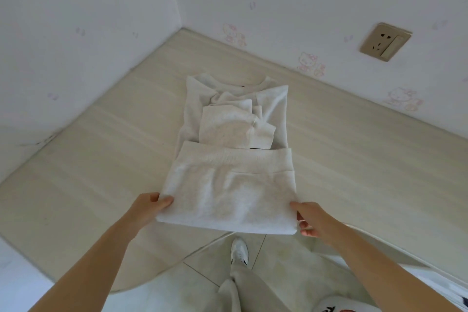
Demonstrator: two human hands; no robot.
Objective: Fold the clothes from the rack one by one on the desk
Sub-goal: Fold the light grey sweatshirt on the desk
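Note:
A pale grey sweatshirt (pixel 233 154) lies on the light wooden desk (pixel 354 159), collar toward the far wall, sleeves folded in over its chest. Its bottom part is folded up, the ribbed hem lying across the middle. My left hand (pixel 152 206) pinches the near left corner of the fold. My right hand (pixel 310 219) grips the near right corner, fingers curled under the cloth. The near folded edge hangs just past the desk's front edge.
The desk sits in a corner between two white walls with pink cartoon stickers. A beige wall socket (pixel 385 42) is at the upper right. Below the desk edge I see tiled floor, grey trousers and a white shoe (pixel 239 251).

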